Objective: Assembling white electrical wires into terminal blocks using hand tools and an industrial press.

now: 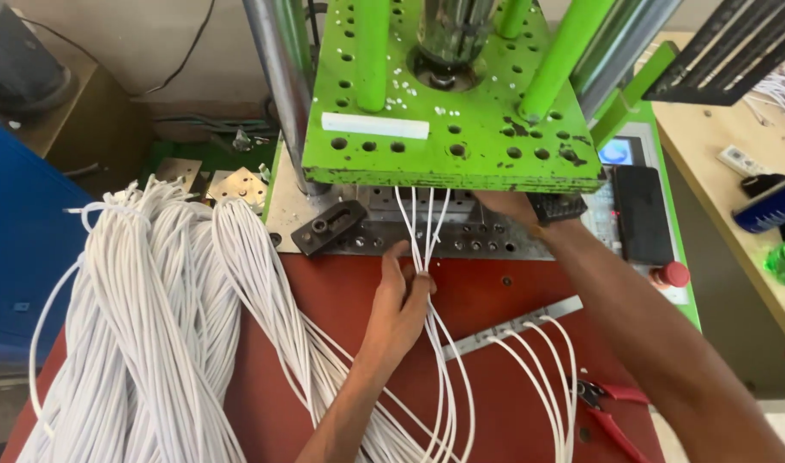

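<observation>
Left hand (pixel 398 302) pinching a bunch of white cables (pixel 427 231) running into the mould block (pixel 427 225) under the green press plate (pixel 451 129). Right hand (pixel 505 206) reaching under that plate, fingers hidden, grip impossible to tell. Crush risk if press drops; cables likely to slip out or cross. Red worktable (pixel 487 300), big white cable bundle (pixel 152 326) left, red-handled cutters (pixel 611 407), cluttered workshop.

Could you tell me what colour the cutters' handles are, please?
Red; the cutters show in the head view, lower right.
</observation>
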